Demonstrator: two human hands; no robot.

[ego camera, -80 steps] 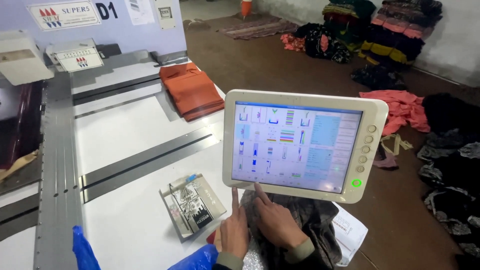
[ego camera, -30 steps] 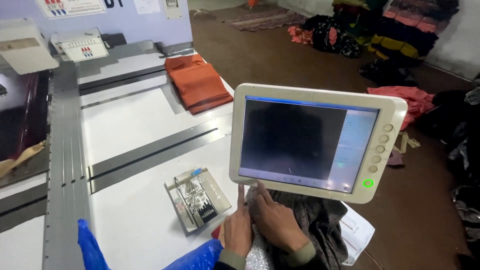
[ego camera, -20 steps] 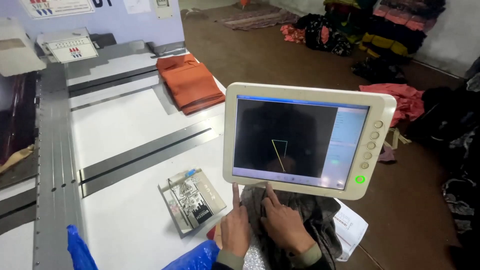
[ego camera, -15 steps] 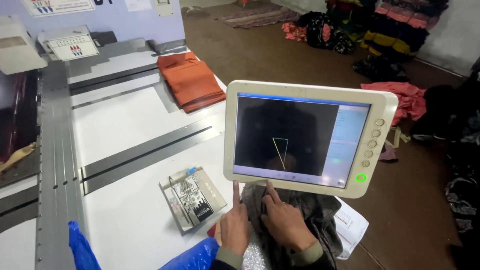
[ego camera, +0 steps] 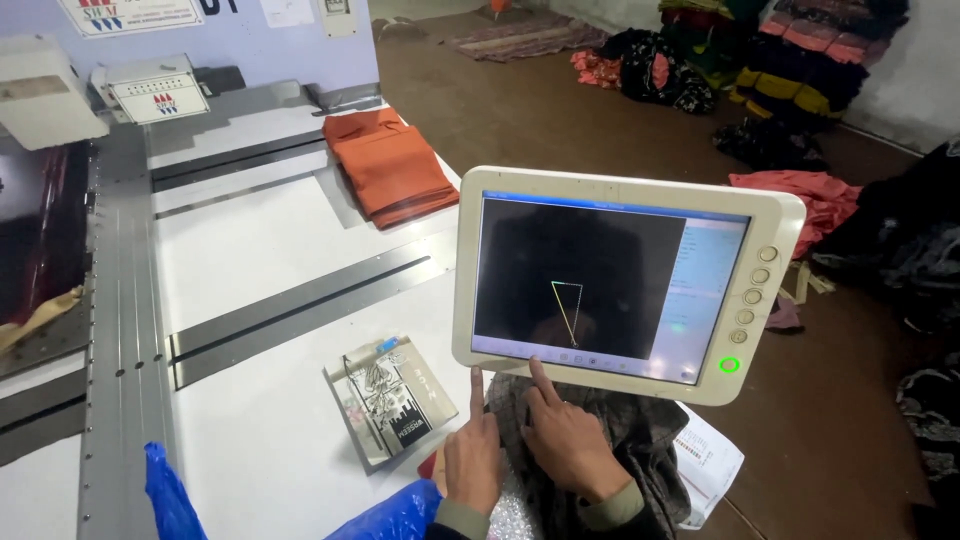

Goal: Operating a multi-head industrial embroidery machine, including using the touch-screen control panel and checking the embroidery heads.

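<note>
Since the earliest frame, the grid of coloured icons on the cream-framed touchscreen panel [ego camera: 625, 283] has been replaced by a dark field, and the thin line figure that had begun to appear has been drawn into a narrow, downward-pointing triangle; the panel and the hands are found almost where they were.

The right hand [ego camera: 566, 440] is held just under the panel's lower edge, its index finger extended so that the tip is pressed against the row of small buttons along the bottom of the screen, while the other fingers are curled loosely and nothing is gripped. The left hand [ego camera: 474, 460] is placed just beside it, its index finger raised to the panel's lower rim and the remaining fingers folded in; nothing is held by it either. A green lamp is lit at the panel's lower right corner, below a column of round buttons.

A dark patterned cloth [ego camera: 625, 450] is seen beneath both hands. A flat clear packet with a black-and-white printed card [ego camera: 392, 400] is laid on the white machine table [ego camera: 250, 250], near the left hand. A folded orange fabric [ego camera: 392, 168] is left further up the table. Heaps of coloured garments [ego camera: 770, 60] are piled on the brown floor.
</note>
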